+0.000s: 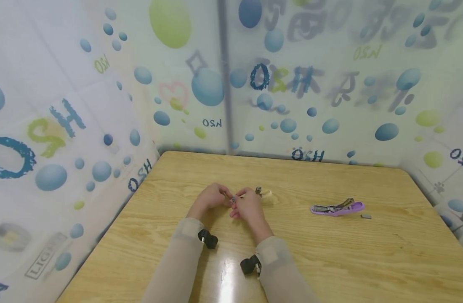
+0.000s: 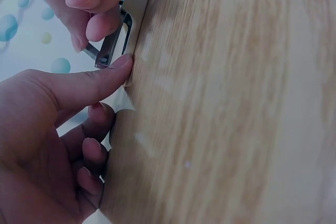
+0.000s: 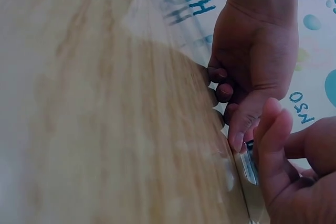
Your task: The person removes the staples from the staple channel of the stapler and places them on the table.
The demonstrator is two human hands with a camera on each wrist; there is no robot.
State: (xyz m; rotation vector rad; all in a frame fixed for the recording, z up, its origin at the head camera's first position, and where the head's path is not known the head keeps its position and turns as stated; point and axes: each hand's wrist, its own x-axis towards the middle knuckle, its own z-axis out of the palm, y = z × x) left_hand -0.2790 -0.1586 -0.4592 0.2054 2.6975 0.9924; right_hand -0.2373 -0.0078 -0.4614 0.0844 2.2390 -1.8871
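Note:
A cream stapler [image 1: 267, 194] with a raised metal part [image 1: 258, 190] lies on the table, its near end between both hands. My left hand [image 1: 212, 197] grips that end; in the left wrist view its thumb lies on the cream edge of the base, beside the metal magazine [image 2: 108, 48], with the other fingers curled. From the other side my right hand [image 1: 249, 206] bends its fingers over the metal magazine and pinches there. Its fingertips hide what lies between them. In the right wrist view, only a sliver of the shiny metal [image 3: 249, 165] shows between the hands.
On the right of the wooden table [image 1: 299, 248] lies a purple stapler [image 1: 337, 209] with its metal top part raised. Beside it is a small grey strip [image 1: 365, 216], which looks like staples. A patterned curtain [image 1: 322, 101] borders the table's back and sides.

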